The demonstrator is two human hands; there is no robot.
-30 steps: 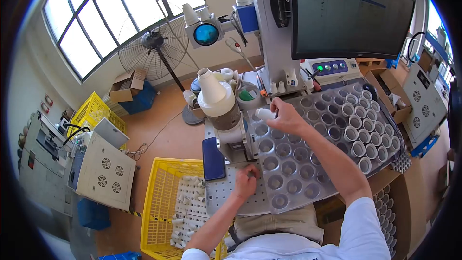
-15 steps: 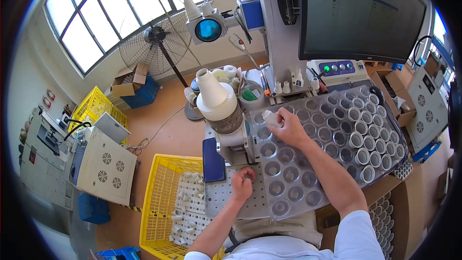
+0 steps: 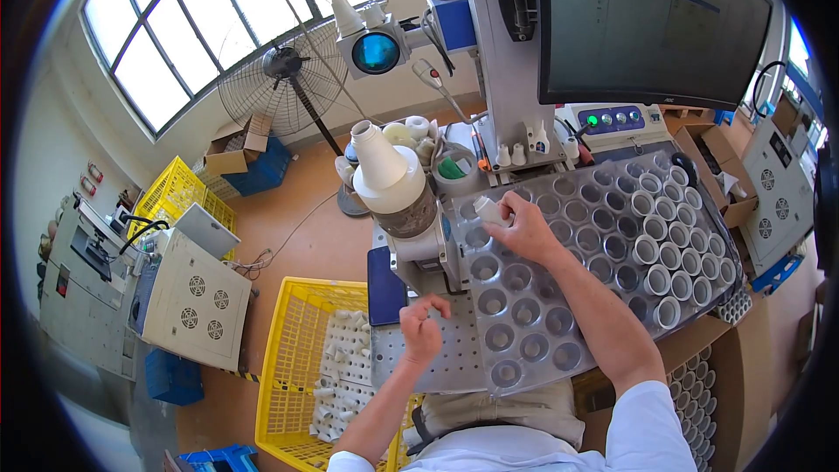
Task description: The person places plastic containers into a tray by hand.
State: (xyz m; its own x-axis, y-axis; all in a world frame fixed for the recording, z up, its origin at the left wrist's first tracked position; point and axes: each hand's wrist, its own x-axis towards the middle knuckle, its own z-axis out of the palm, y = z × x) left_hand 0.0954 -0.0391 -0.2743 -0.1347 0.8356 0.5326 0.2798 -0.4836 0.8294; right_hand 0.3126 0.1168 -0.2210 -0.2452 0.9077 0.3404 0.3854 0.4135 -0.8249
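A light, steady side pinch suits the white piece [image 3: 491, 211] at the far left corner of the clear tray [image 3: 511, 322], where the right hand [image 3: 524, 229] grasps it, while the left hand [image 3: 422, 330], half uncurled and seemingly empty, hovers left of that tray

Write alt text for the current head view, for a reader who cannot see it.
A person's right hand holds a small white part over the left side of a clear pocketed tray, whose right side holds round white pieces. The left hand, loosely curled, is over a perforated metal plate beside a yellow basket; a monitor stands beyond the tray.
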